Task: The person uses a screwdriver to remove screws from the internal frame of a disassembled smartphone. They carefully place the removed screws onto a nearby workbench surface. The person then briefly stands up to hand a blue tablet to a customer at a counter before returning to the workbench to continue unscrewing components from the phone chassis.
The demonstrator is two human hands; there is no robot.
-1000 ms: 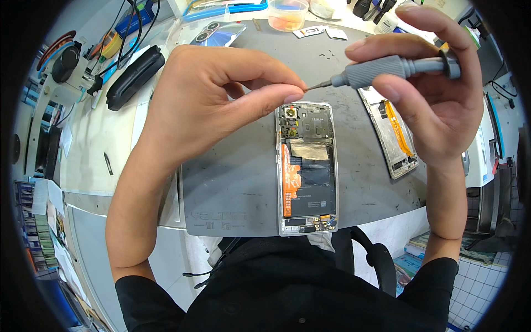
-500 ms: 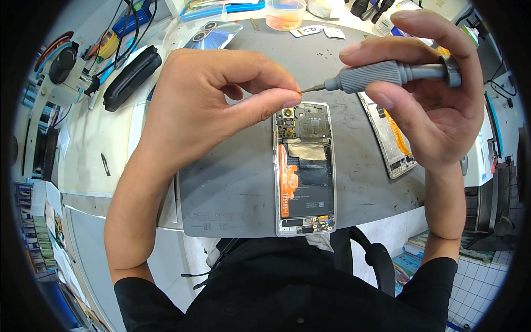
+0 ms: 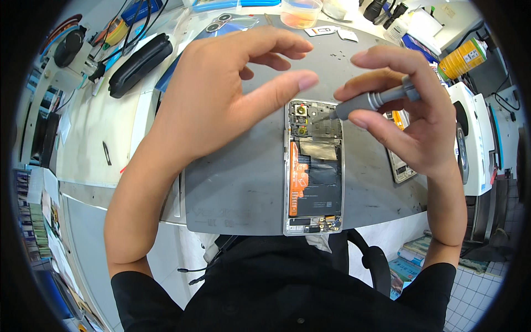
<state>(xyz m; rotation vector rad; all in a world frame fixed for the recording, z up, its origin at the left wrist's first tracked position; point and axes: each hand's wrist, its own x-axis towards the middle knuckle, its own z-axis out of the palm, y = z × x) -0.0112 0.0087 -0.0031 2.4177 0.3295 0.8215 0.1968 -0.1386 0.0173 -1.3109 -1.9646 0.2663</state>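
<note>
An opened phone (image 3: 316,182) lies upright in line with me on the grey work mat (image 3: 238,182), its battery, an orange flex and the camera modules bared. My right hand (image 3: 409,124) grips a grey screwdriver (image 3: 357,104) by its ribbed handle. The screwdriver slants down to the left, its thin bit over the dark cover at the phone's top end; whether the tip touches cannot be made out. My left hand (image 3: 215,105) hovers left of the phone's top, thumb and fingers spread, holding nothing.
Partly behind my right hand lies a second opened phone frame (image 3: 406,166). Tiny dark screws (image 3: 338,55) are scattered at the mat's far side. A clear tub (image 3: 300,14), a black pouch (image 3: 141,65), a yellow can (image 3: 463,58) and a white device (image 3: 475,138) surround the mat.
My left fingers have come off the screwdriver's bit and spread apart. My right hand has lowered the screwdriver toward the phone's upper part. The view has shifted slightly.
</note>
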